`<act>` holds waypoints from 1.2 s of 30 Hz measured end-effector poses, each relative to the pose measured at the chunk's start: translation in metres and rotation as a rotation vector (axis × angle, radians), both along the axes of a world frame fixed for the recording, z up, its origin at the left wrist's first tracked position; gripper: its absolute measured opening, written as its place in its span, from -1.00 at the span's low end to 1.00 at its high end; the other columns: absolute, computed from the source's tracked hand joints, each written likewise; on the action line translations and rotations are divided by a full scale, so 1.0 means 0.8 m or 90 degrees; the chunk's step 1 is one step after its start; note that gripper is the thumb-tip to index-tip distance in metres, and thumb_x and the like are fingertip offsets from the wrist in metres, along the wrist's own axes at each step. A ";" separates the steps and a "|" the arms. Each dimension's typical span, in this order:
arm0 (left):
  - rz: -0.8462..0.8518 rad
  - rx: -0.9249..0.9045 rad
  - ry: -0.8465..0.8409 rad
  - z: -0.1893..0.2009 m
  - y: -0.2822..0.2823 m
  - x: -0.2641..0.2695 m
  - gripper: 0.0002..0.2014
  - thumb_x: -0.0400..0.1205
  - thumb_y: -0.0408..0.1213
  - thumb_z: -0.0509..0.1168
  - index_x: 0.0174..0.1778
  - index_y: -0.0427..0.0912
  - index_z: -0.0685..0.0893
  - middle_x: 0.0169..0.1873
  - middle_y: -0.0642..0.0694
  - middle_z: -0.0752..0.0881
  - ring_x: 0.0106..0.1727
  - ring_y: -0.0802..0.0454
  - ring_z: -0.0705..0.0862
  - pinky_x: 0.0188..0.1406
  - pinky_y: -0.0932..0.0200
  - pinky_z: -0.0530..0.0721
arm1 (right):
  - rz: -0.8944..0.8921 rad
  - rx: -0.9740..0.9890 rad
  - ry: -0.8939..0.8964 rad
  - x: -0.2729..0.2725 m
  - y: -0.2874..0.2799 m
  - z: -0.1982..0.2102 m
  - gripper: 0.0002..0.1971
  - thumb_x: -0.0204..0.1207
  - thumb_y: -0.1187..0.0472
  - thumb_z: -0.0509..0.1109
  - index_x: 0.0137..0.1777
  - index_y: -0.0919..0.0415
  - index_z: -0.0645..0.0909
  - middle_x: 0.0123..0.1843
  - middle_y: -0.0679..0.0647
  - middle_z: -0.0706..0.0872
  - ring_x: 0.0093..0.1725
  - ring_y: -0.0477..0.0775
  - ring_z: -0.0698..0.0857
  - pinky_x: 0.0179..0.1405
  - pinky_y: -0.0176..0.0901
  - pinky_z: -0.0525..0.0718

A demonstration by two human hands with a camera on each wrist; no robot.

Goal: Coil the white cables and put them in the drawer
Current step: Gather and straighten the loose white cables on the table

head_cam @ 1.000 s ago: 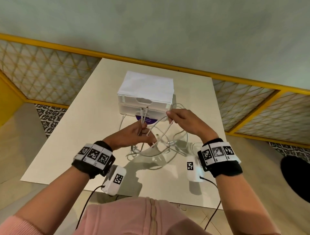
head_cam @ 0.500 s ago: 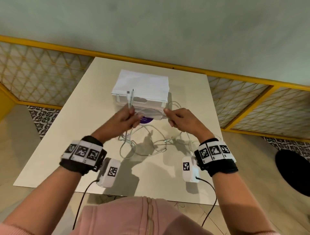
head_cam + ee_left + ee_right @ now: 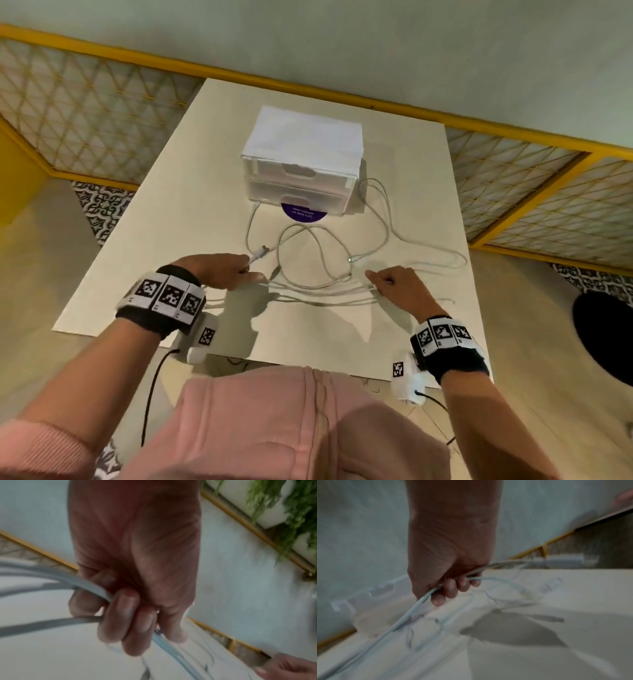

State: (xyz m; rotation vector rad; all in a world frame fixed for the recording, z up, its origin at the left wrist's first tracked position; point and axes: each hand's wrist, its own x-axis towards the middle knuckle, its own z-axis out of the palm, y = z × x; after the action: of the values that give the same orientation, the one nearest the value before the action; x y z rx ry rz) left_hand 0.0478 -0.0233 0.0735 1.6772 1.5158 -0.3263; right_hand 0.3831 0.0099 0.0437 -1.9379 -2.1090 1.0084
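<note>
Several white cables (image 3: 310, 255) lie in loose loops across the beige table (image 3: 191, 219), in front of a small white drawer unit (image 3: 301, 161) whose two drawers are closed. My left hand (image 3: 226, 274) grips cable strands (image 3: 96, 589) near the table's front left, with a plug end sticking out past its fingers (image 3: 130, 626). My right hand (image 3: 390, 286) grips other strands (image 3: 426, 599) at the front right. Cable runs stretched between the two hands, low over the table.
A purple round sticker (image 3: 303, 216) lies under the drawer unit's front. One cable loop (image 3: 428, 246) reaches toward the table's right edge. Yellow railings (image 3: 239, 77) and a pale wall stand behind the table. A black round object (image 3: 606, 335) sits on the floor at right.
Both hands have dropped from in front of the drawer unit and pulled apart toward the table's front. The cable bundle has spread out flat; the plug end held upright now points sideways.
</note>
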 end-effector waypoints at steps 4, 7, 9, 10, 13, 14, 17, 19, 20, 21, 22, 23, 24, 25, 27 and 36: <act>0.102 -0.054 -0.025 -0.028 -0.022 0.026 -0.47 0.69 0.20 -0.10 0.04 -0.23 0.47 -0.41 -0.14 0.64 -0.40 -0.09 0.56 -0.29 0.08 0.50 | 0.007 0.010 -0.015 0.015 -0.033 -0.069 -0.73 0.53 0.02 0.38 -0.37 -0.06 0.43 -0.28 -0.02 0.58 -0.15 0.09 0.58 -0.04 0.04 0.53; 0.120 0.043 -0.021 -0.027 -0.028 0.037 -0.50 0.72 0.14 -0.21 0.14 -0.18 0.44 -0.44 -0.06 0.71 -0.40 -0.09 0.69 -0.19 0.09 0.55 | 0.031 0.109 -0.005 0.006 -0.024 -0.082 -0.88 0.40 0.21 0.35 -0.09 0.21 0.59 -0.10 0.16 0.59 -0.03 0.23 0.59 -0.04 0.02 0.53; 0.135 0.112 -0.025 -0.027 -0.026 0.035 -0.53 0.73 0.10 -0.20 0.12 -0.17 0.45 -0.36 -0.10 0.75 -0.28 -0.15 0.73 -0.04 0.01 0.58 | 0.049 0.132 0.062 -0.015 -0.013 -0.077 -0.78 0.41 0.47 0.30 0.04 0.32 0.59 -0.02 0.17 0.53 0.02 0.15 0.55 0.02 -0.19 0.46; 0.148 0.136 -0.035 -0.027 -0.025 0.034 -0.55 0.73 0.08 -0.18 0.13 -0.18 0.45 -0.28 -0.14 0.78 -0.22 -0.19 0.73 0.01 -0.04 0.59 | 0.068 0.139 0.080 -0.025 -0.007 -0.075 -0.70 0.41 0.54 0.28 0.12 0.31 0.59 0.04 0.15 0.52 0.06 0.09 0.53 0.05 -0.31 0.42; 0.201 0.190 -0.068 -0.024 -0.023 0.028 -0.55 0.74 0.07 -0.16 0.09 -0.21 0.46 -0.11 -0.24 0.77 -0.11 -0.29 0.68 0.08 -0.14 0.59 | 0.126 0.113 0.066 -0.050 0.002 -0.084 -0.60 0.38 0.58 0.30 0.17 0.27 0.64 0.13 0.18 0.56 0.08 0.08 0.53 0.03 -0.56 0.41; 0.224 0.203 -0.085 -0.020 -0.022 0.026 -0.52 0.73 0.10 -0.16 0.08 -0.21 0.46 -0.15 -0.23 0.76 -0.12 -0.28 0.67 0.07 -0.13 0.58 | 0.129 0.100 0.050 -0.055 0.005 -0.087 -0.66 0.37 0.57 0.32 0.08 0.27 0.67 0.08 0.21 0.58 0.05 0.13 0.57 0.01 -0.49 0.47; 0.307 0.210 -0.171 -0.014 -0.019 0.020 -0.44 0.71 0.17 -0.16 0.16 -0.25 0.48 -0.36 -0.04 0.64 -0.28 -0.03 0.57 -0.06 -0.01 0.46 | 0.122 0.086 0.023 -0.067 0.018 -0.071 -0.84 0.43 0.43 0.37 -0.07 0.25 0.73 -0.09 0.21 0.58 0.01 0.26 0.65 0.00 -0.02 0.56; 0.337 0.229 -0.268 -0.012 -0.015 0.016 -0.51 0.73 0.12 -0.12 0.02 -0.21 0.53 -0.41 0.02 0.53 -0.34 0.07 0.46 -0.08 0.04 0.39 | 0.140 0.080 0.089 -0.078 0.032 -0.035 -0.84 0.49 0.39 0.37 -0.03 0.28 0.77 -0.13 0.14 0.56 -0.07 0.13 0.64 -0.07 -0.22 0.49; 0.337 0.245 -0.318 -0.011 -0.012 0.016 -0.59 0.75 0.05 -0.09 -0.14 -0.15 0.50 -0.41 0.01 0.49 -0.35 0.08 0.43 -0.08 0.07 0.38 | 0.150 0.082 0.143 -0.085 0.039 -0.012 -0.85 0.51 0.39 0.38 -0.02 0.30 0.77 -0.14 0.12 0.58 -0.15 0.05 0.62 -0.12 -0.33 0.46; 0.329 0.267 -0.359 -0.007 -0.009 0.018 -0.64 0.76 -0.03 -0.08 -0.23 -0.13 0.43 -0.40 0.00 0.46 -0.35 0.10 0.40 -0.08 0.11 0.38 | 0.155 0.079 0.198 -0.093 0.046 0.015 -0.87 0.50 0.37 0.41 -0.03 0.29 0.77 -0.17 0.11 0.62 -0.20 -0.02 0.61 -0.15 -0.40 0.47; 0.317 0.293 -0.389 -0.003 -0.003 0.019 -0.66 0.77 -0.10 -0.08 -0.26 -0.14 0.40 -0.39 -0.01 0.45 -0.35 0.15 0.39 -0.10 0.16 0.39 | 0.165 0.072 0.245 -0.100 0.052 0.044 -0.90 0.48 0.35 0.45 -0.06 0.26 0.77 -0.19 0.08 0.67 -0.23 -0.06 0.63 -0.14 -0.40 0.52; 0.310 0.313 -0.413 0.001 0.001 0.023 -0.68 0.78 -0.16 -0.08 -0.25 -0.15 0.40 -0.36 -0.02 0.45 -0.36 0.20 0.39 -0.13 0.23 0.40 | 0.180 0.053 0.281 -0.107 0.056 0.070 -0.93 0.45 0.31 0.49 -0.09 0.22 0.76 -0.22 0.04 0.72 -0.25 -0.07 0.66 -0.12 -0.34 0.57; 0.309 0.331 -0.431 0.007 0.007 0.027 -0.69 0.78 -0.20 -0.07 -0.23 -0.15 0.43 -0.34 -0.02 0.47 -0.35 0.23 0.41 -0.17 0.29 0.41 | 0.201 0.038 0.304 -0.114 0.060 0.094 -0.94 0.43 0.29 0.52 -0.11 0.22 0.75 -0.24 0.04 0.76 -0.26 -0.07 0.68 -0.13 -0.29 0.60; 0.317 0.343 -0.443 0.011 0.012 0.030 -0.71 0.78 -0.22 -0.06 -0.21 -0.13 0.45 -0.30 -0.01 0.50 -0.32 0.25 0.43 -0.19 0.30 0.42 | 0.225 0.031 0.316 -0.120 0.063 0.113 -0.92 0.41 0.29 0.53 -0.12 0.25 0.75 -0.24 0.08 0.78 -0.27 -0.09 0.70 -0.16 -0.29 0.62; 0.324 0.391 -0.447 0.014 0.023 0.036 -0.71 0.78 -0.22 -0.03 -0.22 -0.01 0.49 -0.23 0.01 0.52 -0.20 0.20 0.44 -0.12 0.29 0.39 | 0.255 0.054 0.321 -0.132 0.068 0.142 -0.91 0.40 0.31 0.53 -0.12 0.31 0.76 -0.19 0.16 0.79 -0.29 -0.19 0.68 -0.24 -0.40 0.60; 0.339 0.448 -0.453 0.035 0.035 0.061 -0.75 0.78 -0.20 -0.02 -0.10 0.02 0.54 -0.26 0.07 0.67 -0.19 0.39 0.61 -0.10 0.43 0.46 | 0.275 0.141 0.221 -0.156 0.089 0.167 -0.88 0.43 0.23 0.51 -0.15 -0.02 0.67 -0.27 -0.22 0.70 -0.22 -0.23 0.67 -0.21 -0.37 0.60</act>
State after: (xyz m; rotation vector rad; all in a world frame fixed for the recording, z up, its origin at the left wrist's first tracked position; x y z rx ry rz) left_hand 0.0968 0.0051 0.1015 1.5263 1.4939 1.0840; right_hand 0.2583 0.0811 0.1770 -1.1344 -2.3488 1.0281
